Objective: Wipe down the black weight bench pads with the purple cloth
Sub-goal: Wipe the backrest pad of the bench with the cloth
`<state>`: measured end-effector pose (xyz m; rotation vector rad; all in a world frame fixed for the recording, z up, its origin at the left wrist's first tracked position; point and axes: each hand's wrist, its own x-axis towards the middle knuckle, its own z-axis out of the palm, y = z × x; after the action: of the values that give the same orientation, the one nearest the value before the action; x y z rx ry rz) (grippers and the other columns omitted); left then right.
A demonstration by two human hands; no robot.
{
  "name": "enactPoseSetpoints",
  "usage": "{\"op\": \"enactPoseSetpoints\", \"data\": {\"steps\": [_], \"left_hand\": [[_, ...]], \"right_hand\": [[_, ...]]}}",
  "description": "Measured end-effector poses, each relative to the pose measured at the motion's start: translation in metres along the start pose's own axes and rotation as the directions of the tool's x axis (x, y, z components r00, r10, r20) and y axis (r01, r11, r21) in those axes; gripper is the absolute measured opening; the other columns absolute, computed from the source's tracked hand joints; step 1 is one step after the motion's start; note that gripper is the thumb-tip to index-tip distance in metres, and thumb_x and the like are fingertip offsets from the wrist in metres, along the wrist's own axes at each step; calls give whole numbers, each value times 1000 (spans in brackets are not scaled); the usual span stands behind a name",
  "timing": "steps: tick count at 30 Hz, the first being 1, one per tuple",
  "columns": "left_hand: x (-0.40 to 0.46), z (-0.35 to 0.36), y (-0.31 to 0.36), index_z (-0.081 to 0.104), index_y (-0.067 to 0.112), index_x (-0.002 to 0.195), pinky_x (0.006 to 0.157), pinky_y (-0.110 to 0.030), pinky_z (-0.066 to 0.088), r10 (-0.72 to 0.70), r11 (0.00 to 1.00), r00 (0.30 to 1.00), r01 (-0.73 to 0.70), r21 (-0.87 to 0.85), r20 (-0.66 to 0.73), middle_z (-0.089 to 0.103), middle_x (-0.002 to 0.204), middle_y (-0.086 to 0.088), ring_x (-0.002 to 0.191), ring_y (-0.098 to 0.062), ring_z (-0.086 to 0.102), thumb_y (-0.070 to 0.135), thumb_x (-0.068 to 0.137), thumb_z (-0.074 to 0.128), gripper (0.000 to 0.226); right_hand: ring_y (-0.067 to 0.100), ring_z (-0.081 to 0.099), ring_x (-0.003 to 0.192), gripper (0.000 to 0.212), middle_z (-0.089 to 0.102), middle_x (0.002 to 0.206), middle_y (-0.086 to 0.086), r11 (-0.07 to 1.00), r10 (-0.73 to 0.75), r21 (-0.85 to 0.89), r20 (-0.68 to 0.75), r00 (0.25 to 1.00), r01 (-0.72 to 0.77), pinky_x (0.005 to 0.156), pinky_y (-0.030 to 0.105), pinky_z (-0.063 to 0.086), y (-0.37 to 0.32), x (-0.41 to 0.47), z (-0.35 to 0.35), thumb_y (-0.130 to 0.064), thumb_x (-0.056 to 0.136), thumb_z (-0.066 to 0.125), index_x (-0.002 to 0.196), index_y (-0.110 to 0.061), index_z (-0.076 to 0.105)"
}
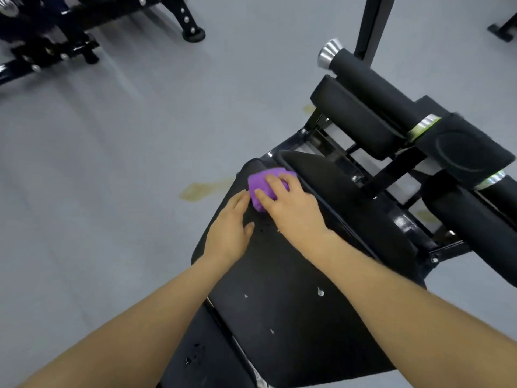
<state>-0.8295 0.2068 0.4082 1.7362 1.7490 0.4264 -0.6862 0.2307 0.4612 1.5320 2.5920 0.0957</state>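
Observation:
The black seat pad (279, 289) of the weight bench runs from the bottom middle up to the centre, with small white nicks in its surface. A bunched purple cloth (261, 184) lies on the pad's far end. My right hand (291, 204) presses on the cloth, its fingers curled over it. Just left of the cloth, my left hand (230, 226) rests flat on the pad near its left edge, fingers straight. A second black pad (316, 175) rises just beyond the cloth.
Black foam rollers (363, 77) with chrome end caps and the bench's black frame (402, 225) stand to the right. Another machine's dark frame (56, 37) occupies the top left. Grey floor (112, 163) with a yellowish stain (201, 189) lies to the left.

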Motion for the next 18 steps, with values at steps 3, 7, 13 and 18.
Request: {"op": "enactPoseSetpoints", "data": {"steps": [3, 7, 13, 18], "left_hand": [[1, 0, -17, 26, 25, 146, 101, -34, 40, -19, 1000, 1000, 19, -20, -17, 24, 153, 7, 134, -17, 37, 11, 89, 56, 66], [-1, 4, -25, 21, 27, 148, 104, -31, 37, -9, 998, 1000, 10, -58, 19, 15, 155, 10, 137, -13, 33, 11, 90, 56, 70], [1, 9, -26, 17, 26, 149, 105, -29, 39, 5, 1000, 1000, -5, -25, -9, 12, 156, 9, 137, -14, 33, 5, 88, 58, 77], [3, 19, -32, 20, 26, 148, 106, -29, 39, 21, 1000, 998, -22, -13, -63, 16, 154, 9, 139, -14, 29, 5, 85, 62, 79]], "right_hand": [[40, 58, 104, 57, 59, 120, 18, 997, -26, -70, 12, 1000, 27, 42, 31, 47, -7, 29, -5, -12, 57, 84, 111, -13, 66], [41, 61, 79, 70, 64, 103, 22, 998, 25, -55, -46, 999, -27, 35, 29, 44, 9, -18, -5, 1, 40, 85, 108, -8, 68], [34, 47, 82, 68, 53, 106, 17, 992, -3, -130, -13, 1000, 1, 33, 21, 37, 9, -81, 2, 6, 35, 78, 101, -10, 73], [38, 63, 84, 64, 66, 101, 16, 981, -29, -194, -25, 999, 24, 34, 27, 44, -12, -3, 6, -13, 37, 89, 99, -12, 72]]}}
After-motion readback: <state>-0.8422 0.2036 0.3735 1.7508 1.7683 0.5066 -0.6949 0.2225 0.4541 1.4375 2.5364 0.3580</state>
